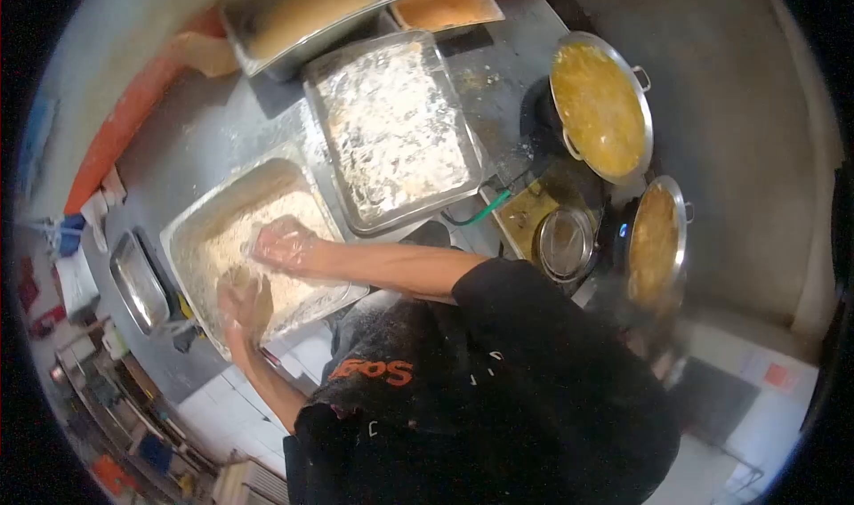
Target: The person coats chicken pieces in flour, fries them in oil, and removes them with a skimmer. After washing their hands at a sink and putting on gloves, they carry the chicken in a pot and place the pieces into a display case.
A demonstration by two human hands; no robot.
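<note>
Both my hands wear clear plastic gloves and are inside a deep metal pan (191, 229) with pale flour (289, 296) in it. My right hand (285, 244) reaches across to the middle of the pan, fingers bunched low over the flour. Nearer the pan's lower left side, my left hand (245, 298) is curled and dusted with flour, slightly blurred. What either hand grips is hidden by the fingers and flour.
Beside the pan stands a shallow tray (391, 131) covered with white flour. Another deep pan (307, 16) is behind. Two pots of bubbling yellow-brown liquid (600, 109) (656, 242) and a round strainer (566, 242) are to the right. A small metal tray (140, 282) lies left.
</note>
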